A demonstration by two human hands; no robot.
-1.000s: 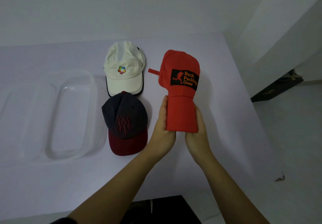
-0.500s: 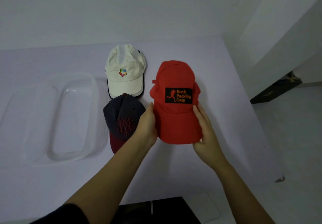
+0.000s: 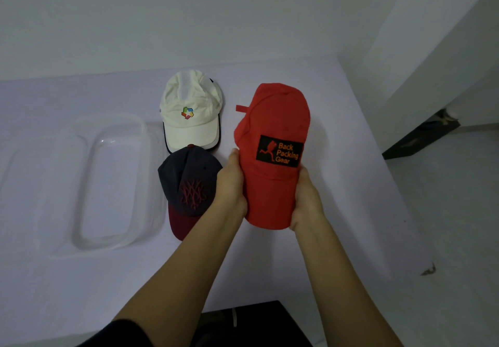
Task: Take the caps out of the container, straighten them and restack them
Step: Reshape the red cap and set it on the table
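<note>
Two bare hands close on one red cap [image 3: 272,141], gripping its brim from either side: the left hand [image 3: 231,184] wraps the brim's left edge with the thumb on top, and the right hand [image 3: 306,198] curls round the right edge, fingers hidden beneath. The cap is held above the white table [image 3: 337,184], right of centre, its long axis running near to far with a slight lean right at the top; the brim points toward the person and the crown away. A black patch on its front reads "Back Packing Gear" in orange beside an orange running figure, and a short red strap end juts from the crown's left side. Just left of the left hand lies one dark navy cap [image 3: 189,182] with a maroon brim, flat on the table, brim also toward the person, a red stitched emblem on its front that cannot be read as letters. Beyond it, touching or slightly overlapping its crown, lies one white cap [image 3: 191,112] with a small multicoloured logo, brim pointing near. That makes three caps in all. To the left sits one clear plastic container [image 3: 108,182], and another clear shallow piece, perhaps its lid [image 3: 16,184], lies further left.
</note>
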